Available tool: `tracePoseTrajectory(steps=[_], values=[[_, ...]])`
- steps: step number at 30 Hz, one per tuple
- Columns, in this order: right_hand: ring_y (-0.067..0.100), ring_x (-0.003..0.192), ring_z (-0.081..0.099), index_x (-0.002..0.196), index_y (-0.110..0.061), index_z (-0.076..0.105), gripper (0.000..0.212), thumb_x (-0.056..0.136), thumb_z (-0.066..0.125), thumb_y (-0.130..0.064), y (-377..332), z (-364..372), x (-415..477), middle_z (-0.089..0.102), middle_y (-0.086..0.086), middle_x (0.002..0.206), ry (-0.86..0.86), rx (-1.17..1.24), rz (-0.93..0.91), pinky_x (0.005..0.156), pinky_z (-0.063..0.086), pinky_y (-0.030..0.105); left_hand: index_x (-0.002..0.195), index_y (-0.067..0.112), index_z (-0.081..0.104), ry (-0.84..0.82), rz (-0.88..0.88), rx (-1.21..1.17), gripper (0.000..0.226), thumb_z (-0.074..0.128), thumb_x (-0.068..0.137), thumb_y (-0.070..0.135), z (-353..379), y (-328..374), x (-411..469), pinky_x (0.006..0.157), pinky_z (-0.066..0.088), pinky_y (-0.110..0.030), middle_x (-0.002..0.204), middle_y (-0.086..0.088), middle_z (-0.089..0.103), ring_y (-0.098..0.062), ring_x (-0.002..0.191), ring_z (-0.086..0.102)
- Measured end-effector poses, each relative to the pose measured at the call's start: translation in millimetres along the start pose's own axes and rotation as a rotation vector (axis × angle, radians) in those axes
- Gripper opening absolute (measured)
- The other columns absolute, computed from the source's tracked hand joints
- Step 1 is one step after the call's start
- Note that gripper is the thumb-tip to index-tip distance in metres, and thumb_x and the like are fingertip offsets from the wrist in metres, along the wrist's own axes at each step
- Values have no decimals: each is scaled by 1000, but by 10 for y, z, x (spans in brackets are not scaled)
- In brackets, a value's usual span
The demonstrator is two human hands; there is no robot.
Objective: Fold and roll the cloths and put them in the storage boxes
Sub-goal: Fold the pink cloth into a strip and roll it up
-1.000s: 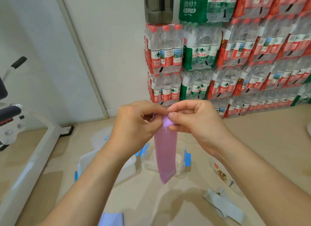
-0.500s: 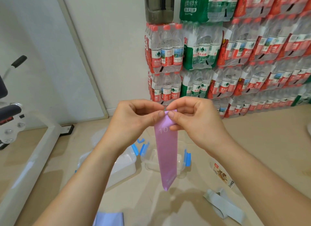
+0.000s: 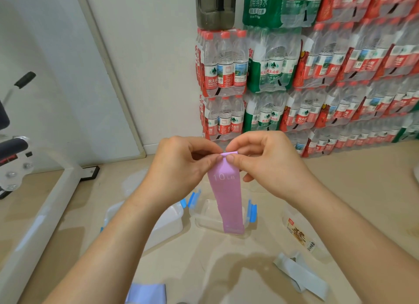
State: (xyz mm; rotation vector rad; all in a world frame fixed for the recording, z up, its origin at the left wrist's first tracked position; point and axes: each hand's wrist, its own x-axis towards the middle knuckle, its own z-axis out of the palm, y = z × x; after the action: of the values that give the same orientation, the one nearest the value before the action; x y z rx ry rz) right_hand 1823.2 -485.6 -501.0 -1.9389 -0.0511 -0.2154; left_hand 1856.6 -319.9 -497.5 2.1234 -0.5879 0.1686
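Pink cloth (image 3: pixel 226 197), hanging straight above the clear storage box (image 3: pixel 204 217), is pinched at its folded top edge between thumb and forefinger of the left hand (image 3: pixel 181 167) and the right hand (image 3: pixel 267 165), and the roll should be wound tight, edges kept level.

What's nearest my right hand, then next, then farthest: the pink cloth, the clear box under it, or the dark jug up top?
1. pink cloth: pinched by the right hand itself.
2. clear box: low down, just beneath.
3. dark jug: high up, far behind.
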Motion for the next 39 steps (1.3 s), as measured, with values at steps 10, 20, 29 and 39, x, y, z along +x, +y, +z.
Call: tracePoseTrajectory(steps=[10,20,29,39], values=[[16,62,57,85,-8,68,5,83,68,-3,-3,-36,-15,71,18,75,-55,183,48,49,48,22,72,16,73,13,-106,-248,16,76,74,1,12,50,22,59,52,-16,68,0,73,-5,60,65],[19,63,58,85,-6,73,5,81,71,-5,1,-5,-8,73,16,78,4,227,41,49,46,18,75,11,71,-45,-166,-424,15,75,73,-3,13,16,43,67,56,-24,75,-9,73,-17,69,68],[1,53,60,88,-7,70,8,81,71,-2,-28,4,-12,71,8,74,53,198,2,47,44,13,83,10,76,-35,-188,-428,6,73,78,11,31,10,35,72,57,-24,78,-6,76,-16,74,71],[9,59,59,83,-12,73,2,81,73,-12,-9,-3,0,72,10,72,43,169,21,48,44,15,82,7,74,5,-189,-492,8,75,75,5,57,19,41,68,55,-22,78,-10,75,-15,72,69]])
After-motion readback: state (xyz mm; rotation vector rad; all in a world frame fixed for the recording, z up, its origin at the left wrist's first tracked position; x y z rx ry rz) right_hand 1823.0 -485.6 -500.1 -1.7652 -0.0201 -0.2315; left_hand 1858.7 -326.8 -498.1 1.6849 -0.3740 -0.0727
